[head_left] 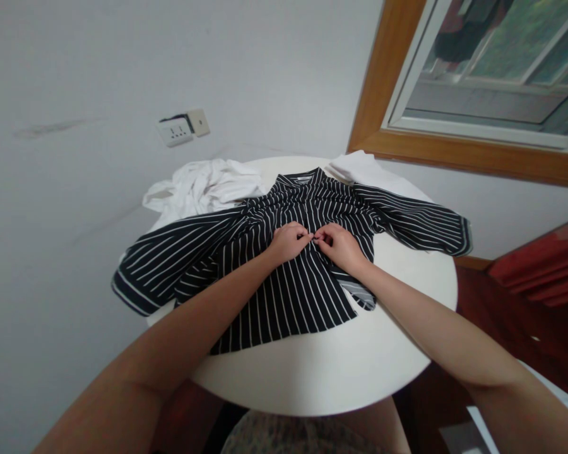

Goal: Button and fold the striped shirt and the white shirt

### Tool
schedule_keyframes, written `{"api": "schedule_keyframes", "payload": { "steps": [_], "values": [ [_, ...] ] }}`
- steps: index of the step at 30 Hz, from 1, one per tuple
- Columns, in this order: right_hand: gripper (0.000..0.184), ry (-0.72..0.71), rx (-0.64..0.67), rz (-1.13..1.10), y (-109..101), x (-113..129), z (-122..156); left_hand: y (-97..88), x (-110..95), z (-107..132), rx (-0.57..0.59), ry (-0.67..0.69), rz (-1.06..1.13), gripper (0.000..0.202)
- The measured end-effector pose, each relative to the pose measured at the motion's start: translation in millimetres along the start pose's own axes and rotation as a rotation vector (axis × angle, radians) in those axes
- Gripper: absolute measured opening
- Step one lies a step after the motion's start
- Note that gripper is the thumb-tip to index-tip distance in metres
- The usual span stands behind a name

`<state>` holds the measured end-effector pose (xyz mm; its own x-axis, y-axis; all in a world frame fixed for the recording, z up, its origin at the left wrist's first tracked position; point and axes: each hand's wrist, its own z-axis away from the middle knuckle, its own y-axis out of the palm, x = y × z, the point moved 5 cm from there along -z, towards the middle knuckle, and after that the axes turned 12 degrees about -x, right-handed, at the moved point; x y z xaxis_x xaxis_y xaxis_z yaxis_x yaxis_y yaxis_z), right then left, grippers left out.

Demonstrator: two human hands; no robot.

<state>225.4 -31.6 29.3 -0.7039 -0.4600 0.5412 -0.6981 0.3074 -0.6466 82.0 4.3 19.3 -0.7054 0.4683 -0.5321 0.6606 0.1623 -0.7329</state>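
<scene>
A black shirt with white stripes [284, 296] lies spread on a round white table [312, 378], collar toward the wall and sleeves out to both sides. At the middle of its front, my left hand [289, 241] is closed, pinching the fabric along the front edge. My right hand [338, 246] pinches the same front edge just beside it, fingertips nearly touching those of the left. Any button between the fingers is too small to make out. Below my right hand the lower front hangs apart, showing the shirt's grey inner side.
A crumpled white cloth [203, 186] lies at the table's back left, and a folded white cloth [360, 167] at the back right. Behind stands a wall with a socket [176, 131]. A wood-framed window [483, 69] is at upper right, red fabric [544, 265] below it.
</scene>
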Motion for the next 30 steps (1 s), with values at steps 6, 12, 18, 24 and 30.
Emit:
{"api": "schedule_keyframes", "payload": {
  "steps": [6, 12, 18, 24, 30],
  "values": [
    [0.008, -0.003, -0.003, -0.084, 0.0, -2.9, -1.8, 1.5, 1.6, -0.4, 0.009, 0.005, -0.004, 0.026],
    [0.021, 0.041, 0.021, -0.159, -1.2, -5.9, -6.4, 1.1, 0.8, -0.4, 0.006, 0.014, -0.011, 0.027],
    [0.028, 0.033, 0.071, 0.03, 2.6, -6.8, -6.2, 0.5, -2.9, 0.7, 0.024, 0.023, -0.015, 0.028],
    [0.023, 0.009, 0.13, 0.183, 5.5, -1.7, -5.2, 1.4, -2.9, 1.1, 0.023, 0.032, -0.01, 0.027],
    [0.028, -0.003, 0.12, 0.267, 4.5, 3.2, -3.0, 3.8, 0.9, -0.2, 0.013, 0.043, -0.003, 0.025]
  ]
}}
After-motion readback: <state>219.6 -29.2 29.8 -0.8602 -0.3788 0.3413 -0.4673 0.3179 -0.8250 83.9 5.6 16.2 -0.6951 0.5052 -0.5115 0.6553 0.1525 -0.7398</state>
